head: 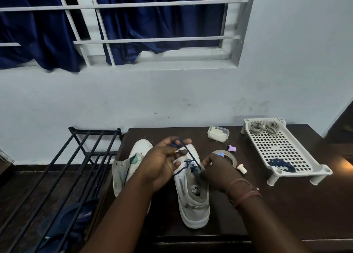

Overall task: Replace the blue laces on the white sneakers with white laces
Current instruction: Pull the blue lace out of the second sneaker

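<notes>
Fingers of the left hand [162, 164] are curled, and a loop of the blue lace [188, 158] is held wound round the fingertips above the toe of the right-hand sneaker [193, 191]; the thumb is pressed against the shoe's front. From that loop two strands are drawn taut down to the eyelets, where the right hand [215, 173] is bent over the tongue and the lace appears to be pinched between thumb and forefinger, though the fingertips are partly hidden. Thread bands are worn round the right wrist. The laced sneaker is stood near the middle of the dark table [286, 205], heel towards the front edge and only a little back from it, with blue lace seen in just a few eyelets near the tongue. A second sneaker [131, 163] is set just beside it on the left, close to the table's left edge, unlaced, its tongue and side flaps fallen open. Bare table is left to the right of the hands and in front of the white slotted tray [284, 149], which is stood well apart at the right. In the tray's far end pale coiled laces [264, 127] are laid, and at its near end a bundle of blue lace [281, 166]. Between tray and hands are found a roll of tape [230, 156], a small clear box [218, 133], a purple-capped item [231, 148] and a small white piece [241, 167]. A black metal rack [76, 166] is stood against the table's left side
</notes>
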